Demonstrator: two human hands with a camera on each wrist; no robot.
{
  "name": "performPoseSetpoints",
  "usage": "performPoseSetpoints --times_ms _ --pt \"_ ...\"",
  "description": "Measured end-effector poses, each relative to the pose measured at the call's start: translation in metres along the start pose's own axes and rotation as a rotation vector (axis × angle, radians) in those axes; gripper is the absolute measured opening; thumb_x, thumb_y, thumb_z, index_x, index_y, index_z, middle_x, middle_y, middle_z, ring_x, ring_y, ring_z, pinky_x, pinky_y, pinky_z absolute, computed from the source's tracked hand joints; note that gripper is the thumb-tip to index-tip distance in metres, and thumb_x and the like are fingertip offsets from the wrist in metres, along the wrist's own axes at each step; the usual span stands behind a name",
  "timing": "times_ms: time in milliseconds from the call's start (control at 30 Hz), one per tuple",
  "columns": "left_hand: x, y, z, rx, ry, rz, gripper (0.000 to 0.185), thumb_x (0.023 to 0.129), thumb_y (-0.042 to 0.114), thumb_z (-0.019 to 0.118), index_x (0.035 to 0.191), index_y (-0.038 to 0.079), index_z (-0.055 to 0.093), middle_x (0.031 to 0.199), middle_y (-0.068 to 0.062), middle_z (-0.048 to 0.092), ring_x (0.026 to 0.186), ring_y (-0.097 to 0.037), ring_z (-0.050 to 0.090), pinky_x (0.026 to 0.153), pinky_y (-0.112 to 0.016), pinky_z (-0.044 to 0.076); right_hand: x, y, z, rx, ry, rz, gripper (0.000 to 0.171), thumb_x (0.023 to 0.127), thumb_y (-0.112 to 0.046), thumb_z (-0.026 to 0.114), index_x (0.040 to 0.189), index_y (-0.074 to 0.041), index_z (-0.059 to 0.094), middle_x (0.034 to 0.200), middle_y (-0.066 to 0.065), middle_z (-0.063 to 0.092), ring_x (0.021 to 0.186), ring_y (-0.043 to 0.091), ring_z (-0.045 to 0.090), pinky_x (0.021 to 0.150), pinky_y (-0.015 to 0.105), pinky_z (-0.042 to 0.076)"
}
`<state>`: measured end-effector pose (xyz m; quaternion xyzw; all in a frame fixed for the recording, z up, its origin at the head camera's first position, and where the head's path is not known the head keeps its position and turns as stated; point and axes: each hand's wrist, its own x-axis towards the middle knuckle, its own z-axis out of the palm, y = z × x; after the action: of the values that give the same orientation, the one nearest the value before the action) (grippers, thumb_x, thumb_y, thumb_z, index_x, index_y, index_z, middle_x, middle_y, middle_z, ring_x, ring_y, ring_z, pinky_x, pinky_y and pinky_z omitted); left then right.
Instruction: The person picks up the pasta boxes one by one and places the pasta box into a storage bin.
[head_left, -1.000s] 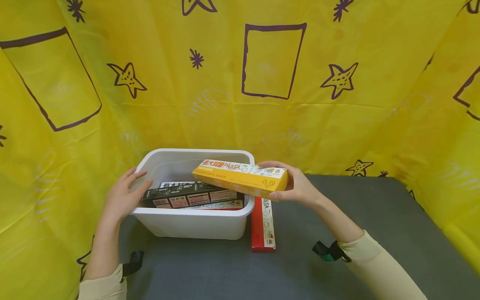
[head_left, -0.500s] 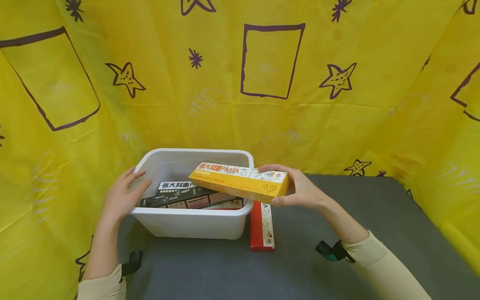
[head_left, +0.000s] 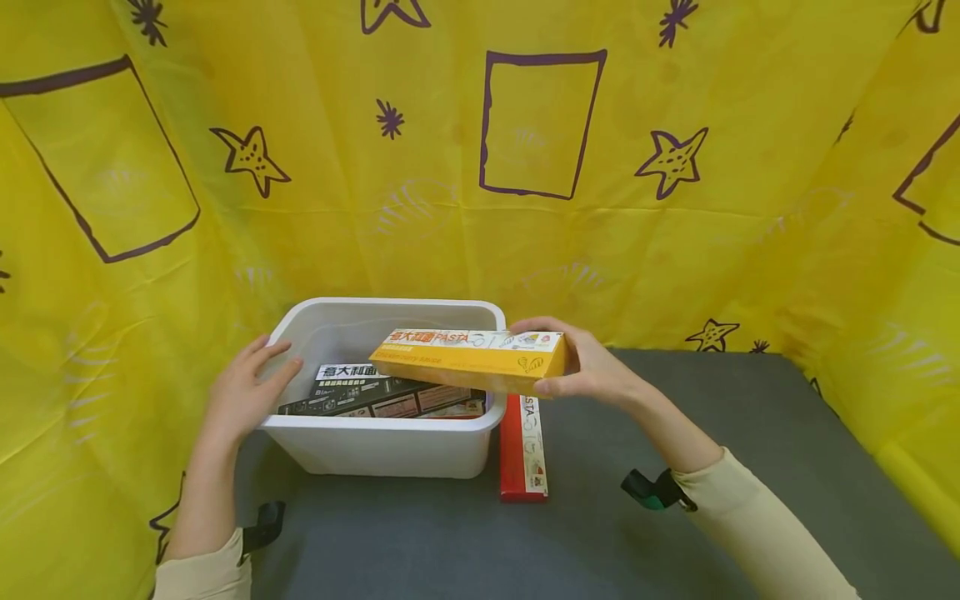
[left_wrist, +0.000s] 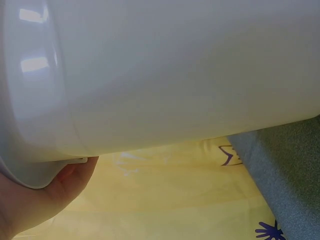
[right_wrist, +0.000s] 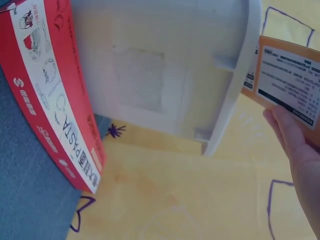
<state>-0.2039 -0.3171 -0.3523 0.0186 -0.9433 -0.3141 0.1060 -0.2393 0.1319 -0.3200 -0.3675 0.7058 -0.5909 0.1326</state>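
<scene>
One yellow pasta box (head_left: 468, 360) now leveller, shifted left over white bin (head_left: 390, 450)

**Even, bright light; sharp head view, soft wrist views**

The head view is bright and evenly lit, with no hard shadows; only a faint, soft shade lies on the grey worktop (head_left: 675, 533) just beside the base of the white bin (head_left: 390, 450). The yellow backdrop (head_left: 450, 208) behind the bin tints everything warm, and its straight seams bow toward the frame edges, a wide-angle distortion. Print on the yellow box (head_left: 468, 360) over the bin reads crisply. In the left wrist view the bin wall (left_wrist: 175, 75) fills the frame, soft and out of focus, with two small glare patches on its rim. The right wrist view is slightly blurred and washed out near the bin.
</scene>
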Motion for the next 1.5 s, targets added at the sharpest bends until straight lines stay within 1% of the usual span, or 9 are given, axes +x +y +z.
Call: performPoseSetpoints --times_ms 200,333,500,733,933,1067,1167,1300,1500 --pt "-0.002 0.0 0.0 -0.008 0.005 0.007 0.063 0.1 0.046 0.048 0.143 -0.001 0.045 0.156 -0.026 0.022 0.137 -0.056 0.02 0.102 -0.074 0.019 0.023 0.005 0.0 0.065 0.039 -0.024 0.069 0.076 -0.01 0.067 0.137 0.0 0.037 0.122 0.022 0.049 0.094 0.027 0.061 0.076 0.036 0.058" --pt "-0.003 0.0 0.0 -0.017 0.008 0.01 0.063 0.1 0.045 0.048 0.142 -0.001 0.046 0.156 -0.027 0.022 0.137 -0.056 0.02 0.102 -0.074 0.018 0.034 0.006 -0.003 0.038 0.034 -0.041 0.068 0.075 -0.009 0.069 0.136 0.001 0.039 0.121 0.023 0.05 0.093 0.027 0.062 0.075 0.036 0.058" --pt "-0.002 0.0 -0.001 -0.02 0.009 0.002 0.064 0.1 0.046 0.048 0.143 -0.001 0.045 0.156 -0.026 0.021 0.138 -0.056 0.019 0.102 -0.075 0.017 0.04 0.006 -0.011 0.008 0.019 -0.051 0.066 0.075 -0.006 0.069 0.134 0.004 0.041 0.12 0.024 0.052 0.092 0.026 0.063 0.074 0.035 0.058" --pt "-0.001 0.001 -0.001 -0.016 0.008 0.008 0.065 0.1 0.047 0.048 0.143 -0.001 0.045 0.156 -0.027 0.021 0.138 -0.056 0.019 0.102 -0.074 0.017 0.039 0.003 -0.024 -0.09 -0.015 -0.065 0.067 0.073 -0.008 0.07 0.134 0.0 0.045 0.12 0.021 0.052 0.091 0.029 0.06 0.073 0.033 0.057" --pt "-0.002 0.002 0.0 -0.019 0.016 0.005 0.063 0.1 0.045 0.049 0.142 -0.002 0.046 0.155 -0.027 0.022 0.137 -0.056 0.02 0.103 -0.074 0.017 0.034 0.0 -0.031 -0.113 -0.059 -0.052 0.067 0.073 -0.008 0.069 0.135 0.001 0.045 0.125 0.019 0.05 0.099 0.032 0.057 0.079 0.034 0.056" --pt "-0.003 0.002 0.0 -0.028 0.014 -0.008 0.063 0.1 0.045 0.049 0.143 -0.001 0.045 0.156 -0.026 0.021 0.138 -0.055 0.019 0.103 -0.074 0.017 0.03 -0.005 -0.033 -0.143 -0.084 -0.078 0.067 0.073 -0.012 0.068 0.135 0.0 0.046 0.129 0.016 0.049 0.102 0.033 0.055 0.08 0.034 0.055" --pt "-0.003 0.001 0.0 -0.026 0.012 -0.009 0.064 0.1 0.047 0.048 0.143 0.0 0.045 0.156 -0.026 0.021 0.138 -0.055 0.019 0.102 -0.074 0.017 0.026 -0.007 -0.033 -0.131 -0.105 -0.088 0.068 0.073 -0.014 0.068 0.135 0.001 0.044 0.13 0.016 0.048 0.102 0.033 0.055 0.078 0.034 0.055" --pt "-0.003 0.001 -0.001 -0.024 0.01 -0.004 0.065 0.099 0.048 0.047 0.143 0.0 0.045 0.156 -0.026 0.022 0.138 -0.055 0.019 0.102 -0.074 0.017 0.019 -0.003 -0.029 -0.059 -0.13 -0.089 0.07 0.074 -0.013 0.067 0.136 0.006 0.04 0.13 0.02 0.046 0.102 0.033 0.054 0.079 0.035 0.056" --pt "-0.002 0.0 0.0 -0.024 0.012 -0.003 0.066 0.099 0.049 0.046 0.143 0.0 0.045 0.156 -0.026 0.022 0.138 -0.055 0.019 0.102 -0.075 0.017 0.02 0.008 -0.016 -0.032 -0.098 -0.055 0.068 0.076 -0.013 0.067 0.136 0.003 0.041 0.128 0.02 0.046 0.105 0.033 0.054 0.081 0.036 0.056"
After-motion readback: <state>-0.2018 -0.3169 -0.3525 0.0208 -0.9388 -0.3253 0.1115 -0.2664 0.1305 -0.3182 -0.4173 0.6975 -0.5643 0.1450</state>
